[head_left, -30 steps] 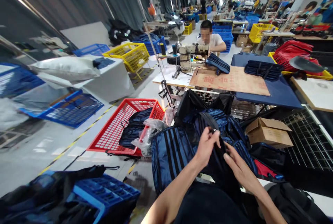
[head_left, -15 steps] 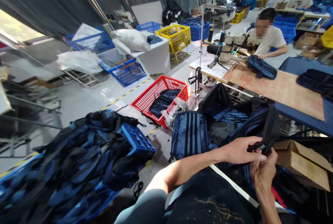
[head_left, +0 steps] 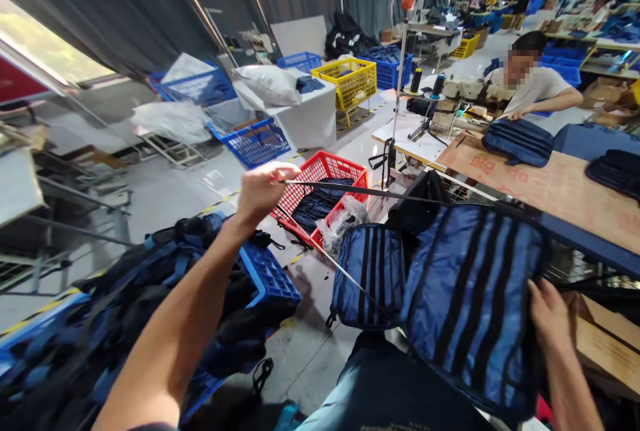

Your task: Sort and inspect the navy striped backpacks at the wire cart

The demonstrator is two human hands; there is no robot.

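item: blue striped bag (head_left: 470, 297), dark blue fabric with black vertical stripes, held up flat and facing the camera, in front of the person's lap and just right of the red basket (head_left: 300, 194). right hand (head_left: 550, 314): at the bag's right edge, fingers (head_left: 540, 297) curled onto the fabric and gripping it; thumb not visible. left hand (head_left: 263, 187): raised, just left of the red basket in view, closed in a fist around the end of a black strap (head_left: 360, 191); the strap runs taut from the fist across the basket to the bag's top edge. a second thin line, pale in the light, slants from below the fist down towards the bag's lower left; its attachment cannot be told. second striped bag (head_left: 370, 274): same fabric, below the red basket, hanging just beside the held bag on its left. red basket contents: dark folded fabric; a clear plastic wrap (head_left: 340, 221) over its near corner. pile of blue bags (head_left: 150, 311): left of and below the red basket, heaped over a blue crate (head_left: 267, 274). yellow basket (head_left: 347, 81): beyond the red basket. sewing machine (head_left: 455, 101): right of and beyond the red basket, with a seated person (head_left: 530, 81) handling another striped bag on a cardboard sheet (head_left: 540, 181). cardboard box (head_left: 605, 337): far right of the basket, just behind the right hand.
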